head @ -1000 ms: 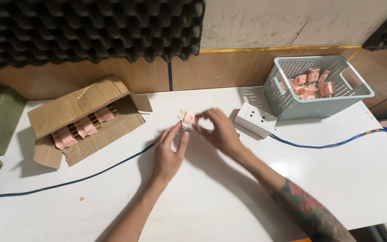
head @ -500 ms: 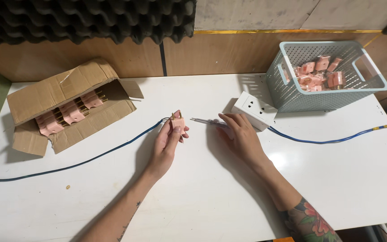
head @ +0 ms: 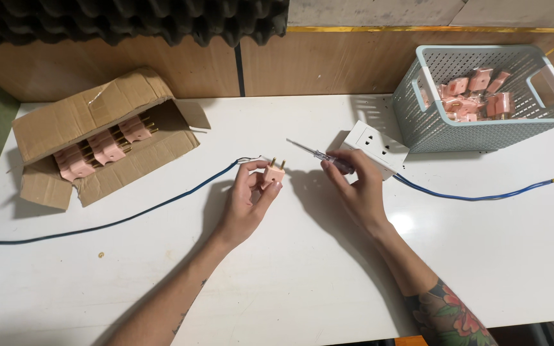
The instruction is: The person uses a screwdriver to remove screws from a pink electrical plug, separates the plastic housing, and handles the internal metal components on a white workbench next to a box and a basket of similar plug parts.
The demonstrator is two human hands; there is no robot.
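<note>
At the middle of the white table point(head: 290, 269), a small pink plug point(head: 273, 173) with two brass pins pointing up sits pinched in the fingers of the left hand point(head: 248, 202). Just to its right, the right hand point(head: 356, 186) grips a thin screwdriver point(head: 318, 154), its tip aimed left and up, apart from the plug. A white socket block point(head: 374, 145) lies behind that hand, trailing a blue cable point(head: 482, 195). An open cardboard box point(head: 94, 144) of pink plugs stands far left; a pale mesh basket point(head: 482, 122) holding more stands far right.
</note>
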